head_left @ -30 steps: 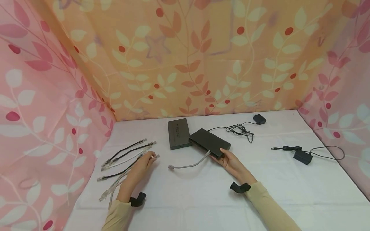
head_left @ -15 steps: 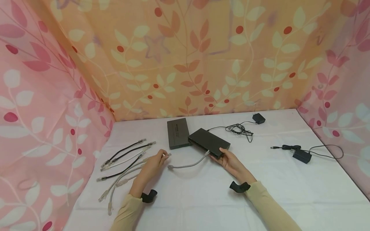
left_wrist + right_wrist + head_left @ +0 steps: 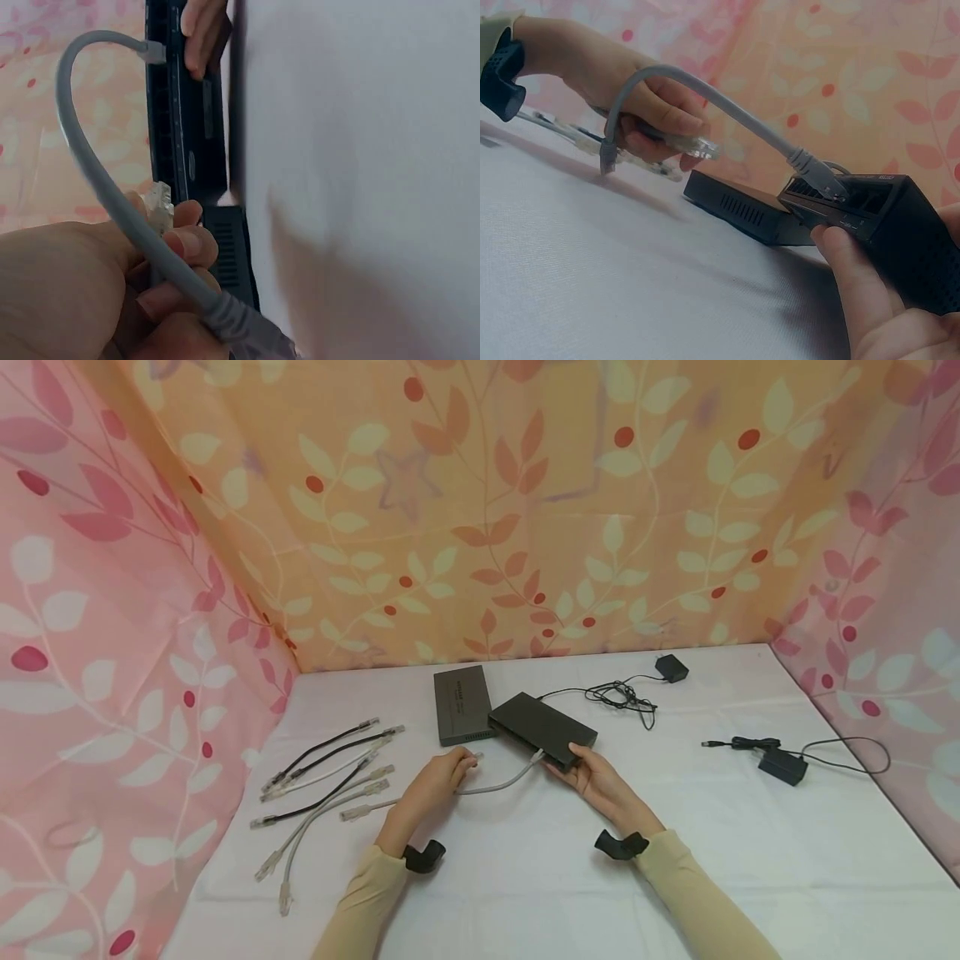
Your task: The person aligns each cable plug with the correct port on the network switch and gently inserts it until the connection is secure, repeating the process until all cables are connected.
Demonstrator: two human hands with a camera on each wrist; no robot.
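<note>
At centre, left hand (image 3: 437, 783) pinches plug (image 3: 703, 147); right hand (image 3: 600, 783) grips box (image 3: 542, 727).

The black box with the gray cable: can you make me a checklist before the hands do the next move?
1. Black box held steady: ok, the right hand grips its near corner.
2. Clear plug held: ok, the left hand pinches it, tip sticking out.
3. Gray cable in the box: ok, one end looks plugged in. How firmly, I can't see.
4. Gray cable out of the way: not ok, it loops across in front of the left hand in the left wrist view.
5. Clear plug lined up with an opening: cannot tell.
6. Black cord firmly in the back: cannot tell, the box hides its end.
</note>
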